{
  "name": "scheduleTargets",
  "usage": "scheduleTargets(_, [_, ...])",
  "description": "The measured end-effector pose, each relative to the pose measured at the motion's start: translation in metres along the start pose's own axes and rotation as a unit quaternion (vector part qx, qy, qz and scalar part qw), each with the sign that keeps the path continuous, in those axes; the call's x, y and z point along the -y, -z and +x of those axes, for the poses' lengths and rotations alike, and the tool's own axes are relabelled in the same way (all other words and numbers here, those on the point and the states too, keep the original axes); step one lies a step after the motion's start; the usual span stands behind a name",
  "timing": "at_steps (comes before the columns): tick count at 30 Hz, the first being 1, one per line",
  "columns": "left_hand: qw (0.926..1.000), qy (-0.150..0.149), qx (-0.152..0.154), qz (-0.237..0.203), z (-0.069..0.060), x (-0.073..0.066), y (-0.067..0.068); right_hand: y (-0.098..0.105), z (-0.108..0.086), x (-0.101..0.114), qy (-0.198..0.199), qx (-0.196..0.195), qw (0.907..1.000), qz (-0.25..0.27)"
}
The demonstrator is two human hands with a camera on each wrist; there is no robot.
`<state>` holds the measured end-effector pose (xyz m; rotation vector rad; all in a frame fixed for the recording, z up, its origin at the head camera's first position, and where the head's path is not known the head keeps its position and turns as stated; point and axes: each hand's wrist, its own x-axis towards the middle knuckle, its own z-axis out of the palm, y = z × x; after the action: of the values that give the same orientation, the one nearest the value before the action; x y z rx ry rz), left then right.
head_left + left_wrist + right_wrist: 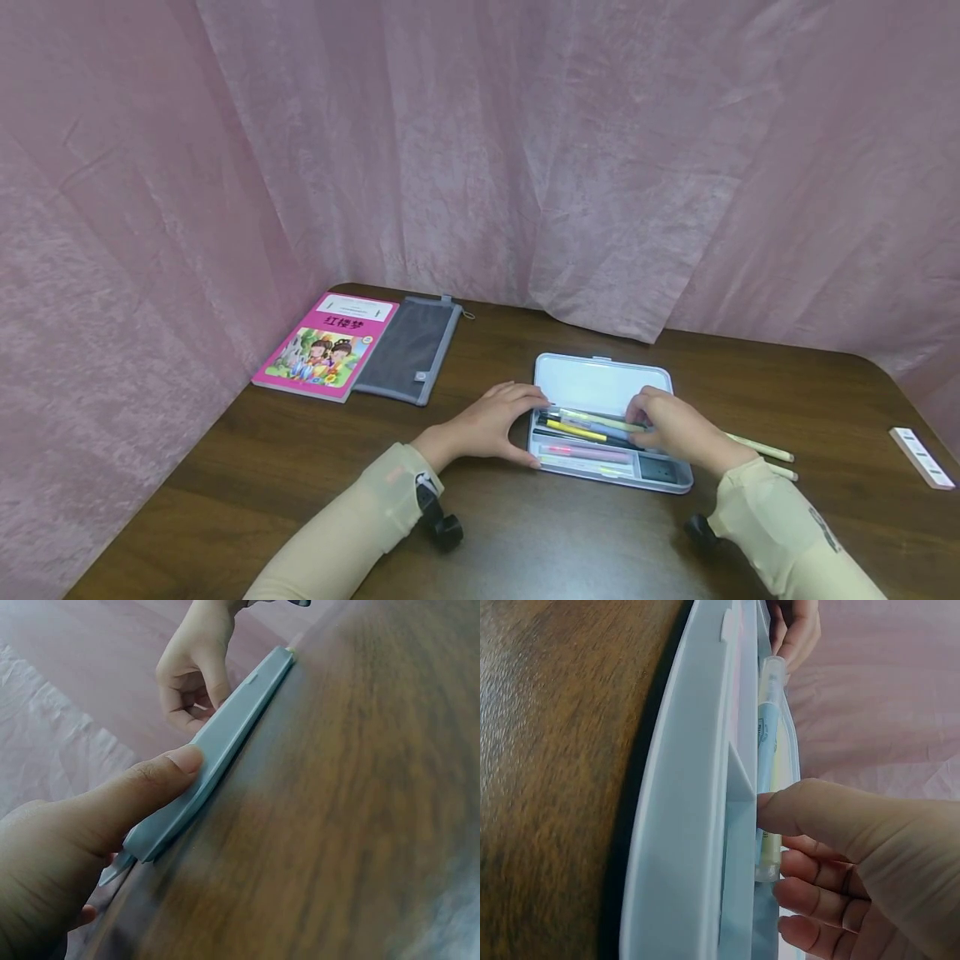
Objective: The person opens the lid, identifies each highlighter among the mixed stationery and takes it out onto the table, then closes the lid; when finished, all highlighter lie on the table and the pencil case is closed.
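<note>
A pale blue pencil case point(555, 468) lies on the table with its lid point(600, 382) folded back. Several pens rest inside, among them a yellow pen point(576, 430) and a pink pen point(585, 453). A dark grey block point(657, 469) fills the front right compartment. My left hand point(487, 423) grips the left end of the case, thumb along the front wall and fingers at the back. Over the rear compartment, my right hand point(678, 425) pinches a light blue highlighter point(767, 742) near one end; the fingertips behind it are partly hidden.
Two pale yellow-green pens point(765, 448) lie right of the case, partly behind my right wrist. Farther right is a white strip-shaped object point(922, 458). A pink book point(322, 346) and a grey mesh zip pouch point(408, 350) lie back left. Pink curtains point(480, 150) hang behind the table.
</note>
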<state>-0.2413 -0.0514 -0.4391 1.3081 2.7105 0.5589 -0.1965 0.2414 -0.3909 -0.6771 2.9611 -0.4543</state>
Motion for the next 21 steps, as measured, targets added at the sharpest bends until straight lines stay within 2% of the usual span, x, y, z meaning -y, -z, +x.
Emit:
scheduleTargets(7, [1.0000,-0.003,-0.002,0.000,0.0001,0.0004,-0.0008,0.0017,0.0002,-0.0008,-0.019,0.017,0.9994,0.025])
scheduleTargets(21, [1.0000,-0.004,-0.004,0.002,-0.0001,0.0005,-0.0010,0.0041,-0.0022,-0.0032,-0.025,0.022,0.9983,0.048])
